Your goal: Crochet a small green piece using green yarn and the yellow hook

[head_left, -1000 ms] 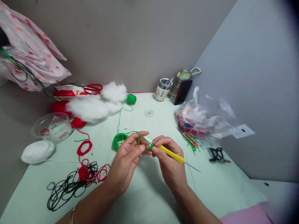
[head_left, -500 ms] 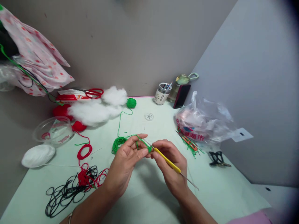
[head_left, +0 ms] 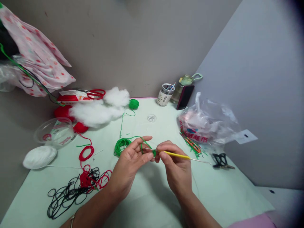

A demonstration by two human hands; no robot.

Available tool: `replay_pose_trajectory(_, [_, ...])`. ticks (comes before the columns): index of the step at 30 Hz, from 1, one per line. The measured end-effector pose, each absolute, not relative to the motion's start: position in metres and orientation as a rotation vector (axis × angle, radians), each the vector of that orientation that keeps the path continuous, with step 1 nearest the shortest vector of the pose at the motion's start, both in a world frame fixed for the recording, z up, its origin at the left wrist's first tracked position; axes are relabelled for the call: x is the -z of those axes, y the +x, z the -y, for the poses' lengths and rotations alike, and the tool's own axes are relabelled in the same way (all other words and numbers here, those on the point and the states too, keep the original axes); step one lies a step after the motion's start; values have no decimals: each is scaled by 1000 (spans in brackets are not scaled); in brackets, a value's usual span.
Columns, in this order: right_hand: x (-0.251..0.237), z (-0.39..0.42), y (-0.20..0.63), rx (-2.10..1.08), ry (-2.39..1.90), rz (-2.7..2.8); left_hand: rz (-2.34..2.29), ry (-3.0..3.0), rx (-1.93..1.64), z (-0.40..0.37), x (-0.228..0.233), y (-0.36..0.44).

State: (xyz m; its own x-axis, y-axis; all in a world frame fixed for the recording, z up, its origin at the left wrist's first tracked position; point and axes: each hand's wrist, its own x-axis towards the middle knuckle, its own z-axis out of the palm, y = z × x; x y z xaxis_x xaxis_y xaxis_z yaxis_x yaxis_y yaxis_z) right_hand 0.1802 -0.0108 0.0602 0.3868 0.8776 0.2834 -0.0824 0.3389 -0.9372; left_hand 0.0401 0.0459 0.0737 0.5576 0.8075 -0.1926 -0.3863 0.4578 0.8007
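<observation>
My right hand [head_left: 177,163] grips a crochet hook [head_left: 177,155] with a yellow handle and metal ends; it lies nearly level, its tip pointing left. Between thumb and fingers, my left hand [head_left: 133,161] pinches a small piece of green crochet work [head_left: 154,153]. Green yarn [head_left: 147,143] runs over the raised left index finger down to that piece, where the hook tip meets it. Fingers partly hide the stitches. Just behind the left hand lies a loose coil of green yarn [head_left: 120,146], its strand leading back to a small green ball [head_left: 134,104].
Black cord [head_left: 63,198], red yarn [head_left: 86,153], a white yarn ball [head_left: 40,157] and a clear plastic lid [head_left: 53,131] lie left. White stuffing [head_left: 97,114] and red scissors [head_left: 96,94] sit behind. A pen can [head_left: 165,95], phone [head_left: 185,97], plastic bag [head_left: 206,123] and black-handled scissors [head_left: 222,161] are right.
The hook has swung from a slant to nearly level, its back end rising to the right. My right hand has turned with it; the left still pinches the green piece.
</observation>
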Motion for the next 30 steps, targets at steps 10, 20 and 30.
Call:
replay_pose_trajectory(10, [-60,10,184,-828,-1020,965,-606,810,-787,-48,-74,38])
replay_pose_trajectory(20, [-58,10,186,-913,-949,942,-622,836,-694,-52,-72,33])
replay_pose_trajectory(30, [-66,19,190,-640,-1065,1207,-654,844,-737,-53,-74,31])
